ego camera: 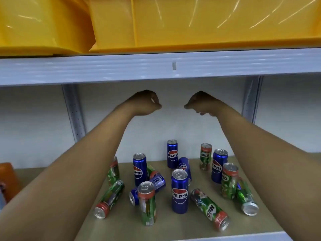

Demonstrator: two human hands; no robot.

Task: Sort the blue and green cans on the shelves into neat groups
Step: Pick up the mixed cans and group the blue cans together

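Blue Pepsi cans and green Milo cans stand and lie mixed on the brown shelf board (121, 225). An upright blue can (179, 191) is in the middle front, another blue can (139, 168) stands left of it. One green can (147, 203) is upright at the front, and a second green can (209, 208) lies on its side to the right. My left hand (146, 103) and my right hand (199, 104) are raised high above the cans, near the back wall, fingers curled and holding nothing. Both hands are well apart from every can.
The grey front edge of the upper shelf (156, 68) runs across just above my hands, with yellow bins (199, 28) on it. Perforated uprights (73, 112) stand at the back. An orange object (8, 180) sits at the far left of the lower shelf.
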